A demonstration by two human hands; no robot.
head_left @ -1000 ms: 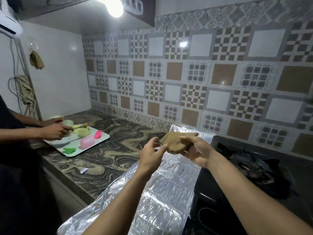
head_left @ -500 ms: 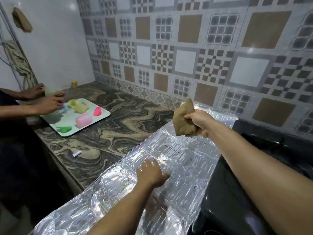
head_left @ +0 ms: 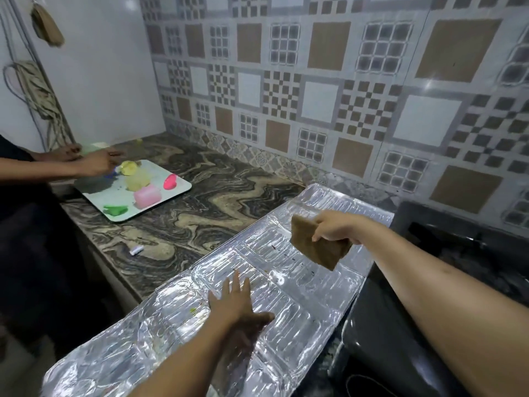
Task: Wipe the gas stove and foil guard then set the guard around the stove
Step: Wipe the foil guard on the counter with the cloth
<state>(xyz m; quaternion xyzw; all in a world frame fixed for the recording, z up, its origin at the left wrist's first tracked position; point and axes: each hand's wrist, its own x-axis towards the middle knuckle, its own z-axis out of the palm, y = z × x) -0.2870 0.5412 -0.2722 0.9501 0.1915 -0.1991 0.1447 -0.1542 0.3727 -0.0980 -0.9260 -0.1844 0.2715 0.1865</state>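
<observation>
Silver foil guard [head_left: 286,282] lies flat along the marbled bench [head_left: 200,213], its embossed panels stretching from the tiled wall toward the viewer, with small coloured specks on its surface. The left hand [head_left: 237,305] rests on it palm down, fingers straight and spread, pressing the middle of the sheet. Ahead of that hand and to its right, the right hand [head_left: 335,229] hovers above the far part of the guard, its fingers and thumb curled around a brown folded cloth [head_left: 315,245]; the cloth hangs below the hand, apart from the foil. Just right of both hands, touching the guard's edge as far as can be told, stands the black gas stove [head_left: 429,282], whose burners are too dark to make out.

Well to the left of the left hand, a white tray [head_left: 177,193] sits on the bench carrying a pink block [head_left: 147,196], a pink blob [head_left: 169,181], a green piece [head_left: 116,209] and yellowish lumps [head_left: 134,179]. Another person's hands [head_left: 97,163] work at the tray's far corner. Between the tray and the left hand, a small white object [head_left: 136,249] lies on the stone. A brownish rag [head_left: 47,24] hangs on the white wall at far left, above some cables [head_left: 37,93].
</observation>
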